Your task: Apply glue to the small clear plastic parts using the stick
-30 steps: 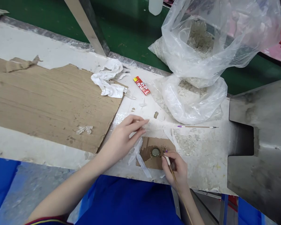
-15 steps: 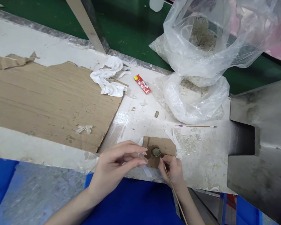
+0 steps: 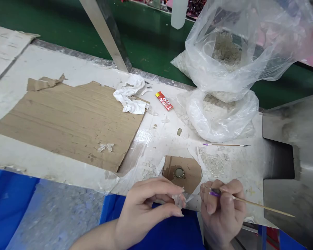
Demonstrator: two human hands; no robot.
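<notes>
My left hand [image 3: 153,205] pinches a small clear, glassy-looking piece [image 3: 177,200] between thumb and fingertips. My right hand [image 3: 225,208] is closed around a thin wooden stick [image 3: 263,206]. A purple band [image 3: 215,192] and a dark part show at the stick's near end, beside the fingers. Just beyond both hands, a round beaded metal ornament [image 3: 178,173] with a pale centre lies on a small brown cardboard piece [image 3: 193,167]. Neither hand touches the ornament.
Clear chips [image 3: 215,163] lie right of the small cardboard, below a thin purple-ended brush [image 3: 224,144]. Plastic bags [image 3: 219,121] of chips stand behind. A red packet [image 3: 164,101], white cloth [image 3: 131,93] and large cardboard sheet [image 3: 75,118] lie leftward. A metal housing [image 3: 297,139] stands right.
My right hand has moved away from the ornament to the right and turned, swinging the stick from pointing toward me to pointing right. My left hand still pinches the clear piece, now nearer my body.
</notes>
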